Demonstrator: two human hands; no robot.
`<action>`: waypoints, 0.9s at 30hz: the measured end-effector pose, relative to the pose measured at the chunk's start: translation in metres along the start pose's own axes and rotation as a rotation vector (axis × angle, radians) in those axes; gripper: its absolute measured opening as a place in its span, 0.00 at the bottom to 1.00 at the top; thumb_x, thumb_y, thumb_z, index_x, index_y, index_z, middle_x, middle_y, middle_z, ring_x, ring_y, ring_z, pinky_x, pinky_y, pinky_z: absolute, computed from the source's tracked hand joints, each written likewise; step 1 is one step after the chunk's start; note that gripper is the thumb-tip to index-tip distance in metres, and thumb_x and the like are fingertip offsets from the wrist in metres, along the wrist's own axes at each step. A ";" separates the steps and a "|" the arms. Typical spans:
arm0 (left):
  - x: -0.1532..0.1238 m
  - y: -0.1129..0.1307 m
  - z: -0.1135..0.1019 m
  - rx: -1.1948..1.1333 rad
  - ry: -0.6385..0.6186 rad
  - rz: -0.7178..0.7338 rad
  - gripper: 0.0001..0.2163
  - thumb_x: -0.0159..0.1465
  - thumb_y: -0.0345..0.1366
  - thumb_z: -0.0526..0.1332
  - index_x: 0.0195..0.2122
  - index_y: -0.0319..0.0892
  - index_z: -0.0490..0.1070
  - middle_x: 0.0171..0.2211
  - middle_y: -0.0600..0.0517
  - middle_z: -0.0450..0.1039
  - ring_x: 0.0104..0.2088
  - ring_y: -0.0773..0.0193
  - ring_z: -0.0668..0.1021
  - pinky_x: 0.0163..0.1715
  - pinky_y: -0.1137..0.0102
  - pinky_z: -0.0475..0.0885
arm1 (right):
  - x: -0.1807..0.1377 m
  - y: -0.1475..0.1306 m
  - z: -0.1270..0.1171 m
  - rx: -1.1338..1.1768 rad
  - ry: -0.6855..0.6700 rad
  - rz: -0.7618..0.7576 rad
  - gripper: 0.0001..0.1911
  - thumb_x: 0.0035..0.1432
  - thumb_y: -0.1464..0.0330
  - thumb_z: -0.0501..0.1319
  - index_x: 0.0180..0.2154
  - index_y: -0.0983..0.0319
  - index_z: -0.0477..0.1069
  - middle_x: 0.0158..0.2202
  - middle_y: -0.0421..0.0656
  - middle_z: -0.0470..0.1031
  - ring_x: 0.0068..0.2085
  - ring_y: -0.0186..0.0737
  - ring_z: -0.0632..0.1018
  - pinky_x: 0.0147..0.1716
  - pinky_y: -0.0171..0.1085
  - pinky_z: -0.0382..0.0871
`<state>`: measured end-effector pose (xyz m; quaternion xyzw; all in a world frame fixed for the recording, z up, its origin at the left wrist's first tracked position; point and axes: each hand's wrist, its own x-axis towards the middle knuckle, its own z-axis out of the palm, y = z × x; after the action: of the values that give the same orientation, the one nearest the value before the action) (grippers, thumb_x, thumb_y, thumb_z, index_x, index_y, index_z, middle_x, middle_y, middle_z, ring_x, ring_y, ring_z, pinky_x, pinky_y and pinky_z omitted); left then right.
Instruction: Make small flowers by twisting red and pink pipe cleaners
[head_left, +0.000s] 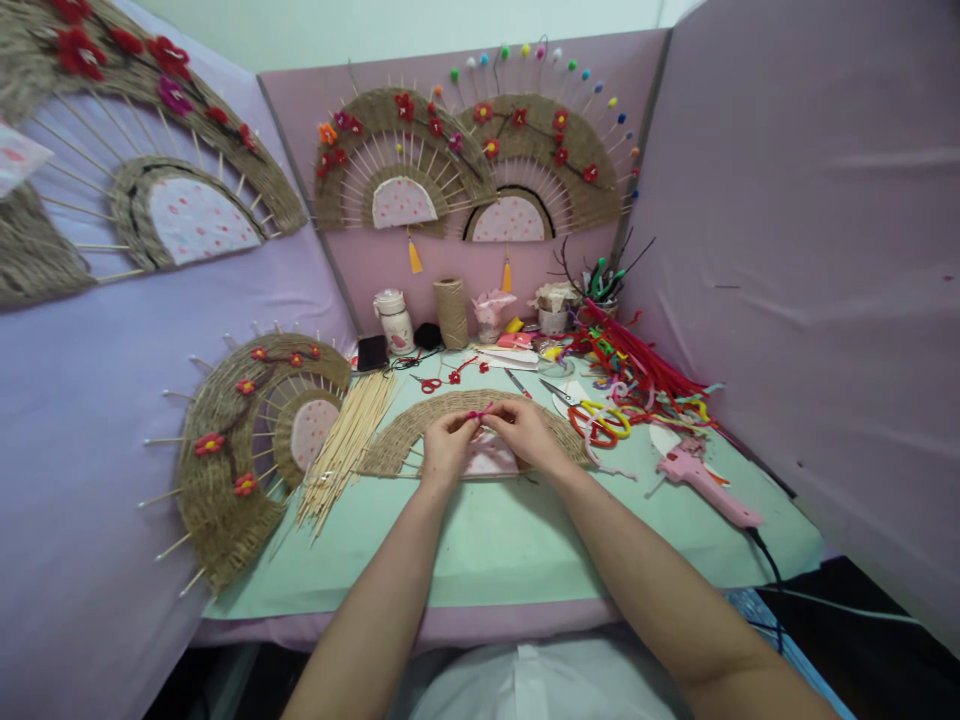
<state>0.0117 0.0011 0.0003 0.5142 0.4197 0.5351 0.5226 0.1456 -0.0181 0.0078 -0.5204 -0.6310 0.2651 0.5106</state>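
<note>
Both my hands meet above a woven twine fan (405, 425) that lies on the pale green table. Between my fingertips is a small magenta piece of pipe cleaner (478, 413), partly covered by the fingers. My left hand (448, 447) pinches it from the left, and my right hand (527, 432) pinches it from the right. Beneath my hands shows the fan's white half-round centre with pink spots (491, 458). Just beyond the fan lie small red flowers (455, 377) and red-handled small scissors (430, 384).
Left of the fan lies a heap of thin sticks (349, 440). Large scissors (600, 420), a pile of coloured pipe cleaners (637, 360) and a pink glue gun (709, 485) with a cord are on the right. Along the back stand a twine spool (451, 313) and a white bottle (394, 322).
</note>
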 end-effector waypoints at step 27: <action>-0.002 0.004 0.006 -0.024 0.059 -0.009 0.10 0.46 0.37 0.66 0.28 0.36 0.74 0.25 0.50 0.75 0.26 0.66 0.76 0.33 0.69 0.72 | 0.001 -0.004 0.003 0.240 0.024 0.114 0.12 0.49 0.62 0.58 0.27 0.65 0.72 0.26 0.42 0.74 0.28 0.34 0.72 0.28 0.32 0.64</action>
<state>0.0171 -0.0013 0.0046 0.4902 0.4308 0.5526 0.5184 0.1413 -0.0181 0.0100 -0.4938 -0.5581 0.3610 0.5606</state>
